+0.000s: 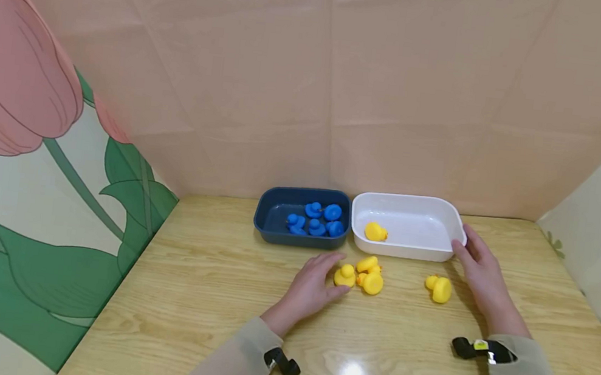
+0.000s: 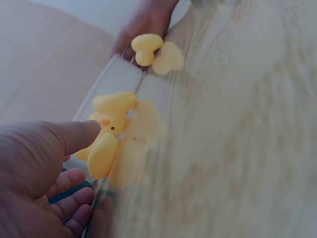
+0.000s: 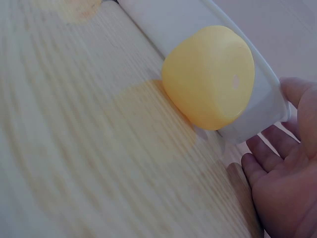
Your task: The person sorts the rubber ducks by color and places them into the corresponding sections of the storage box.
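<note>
My left hand (image 1: 312, 283) is at a yellow toy duck (image 1: 345, 276), thumb and fingers spread on either side of it. Two more yellow ducks (image 1: 372, 282) lie tipped over right beside that one. In the left wrist view the thumb (image 2: 81, 136) overlaps the ducks, and the other fingers are loosely bent below. At the right end of a white tray (image 1: 404, 251), my right hand (image 1: 481, 270) holds the corner, thumb at the rim and fingers along the outer wall. One yellow duck (image 1: 375, 231) lies inside this tray. Another yellow duck (image 1: 439, 289) lies on its side in front of it.
A dark blue tray (image 1: 273, 236) stands against the white tray's left side, with several blue ducks (image 1: 316, 228) in its right part. Both trays sit at the back of the wooden table (image 1: 201, 299), before a beige cloth backdrop (image 1: 245, 84). Flower-printed panels flank the table.
</note>
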The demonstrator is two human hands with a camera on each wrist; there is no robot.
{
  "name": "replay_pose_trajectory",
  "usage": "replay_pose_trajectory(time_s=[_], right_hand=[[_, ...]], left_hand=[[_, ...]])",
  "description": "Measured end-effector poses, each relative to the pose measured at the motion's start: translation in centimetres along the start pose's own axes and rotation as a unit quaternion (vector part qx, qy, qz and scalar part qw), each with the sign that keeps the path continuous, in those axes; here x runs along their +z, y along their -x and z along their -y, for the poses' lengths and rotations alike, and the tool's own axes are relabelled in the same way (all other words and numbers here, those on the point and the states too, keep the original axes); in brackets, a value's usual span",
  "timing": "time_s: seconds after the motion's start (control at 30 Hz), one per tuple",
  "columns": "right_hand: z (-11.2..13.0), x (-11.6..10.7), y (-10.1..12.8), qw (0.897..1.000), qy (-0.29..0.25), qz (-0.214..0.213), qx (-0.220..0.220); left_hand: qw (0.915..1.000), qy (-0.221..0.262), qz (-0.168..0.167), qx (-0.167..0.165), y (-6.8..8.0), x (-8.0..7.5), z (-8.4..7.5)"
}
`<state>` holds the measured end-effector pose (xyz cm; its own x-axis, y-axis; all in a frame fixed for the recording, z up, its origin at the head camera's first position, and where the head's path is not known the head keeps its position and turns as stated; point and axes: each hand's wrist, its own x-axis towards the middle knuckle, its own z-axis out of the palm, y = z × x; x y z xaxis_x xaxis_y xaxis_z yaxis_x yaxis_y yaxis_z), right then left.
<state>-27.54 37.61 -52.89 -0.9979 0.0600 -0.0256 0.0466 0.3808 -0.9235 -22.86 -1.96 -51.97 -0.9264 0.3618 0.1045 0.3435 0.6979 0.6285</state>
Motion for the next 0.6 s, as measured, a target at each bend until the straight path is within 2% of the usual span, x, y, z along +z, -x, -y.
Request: replay_pose_trajectory(time_s=[0.6], right_hand=[[0.12,0.18,0.1,1.0,0.002,-0.008,-0.009]], left_hand=[[0.9998,-0.016,-0.001,0.012,0.02,0.15,0.5]])
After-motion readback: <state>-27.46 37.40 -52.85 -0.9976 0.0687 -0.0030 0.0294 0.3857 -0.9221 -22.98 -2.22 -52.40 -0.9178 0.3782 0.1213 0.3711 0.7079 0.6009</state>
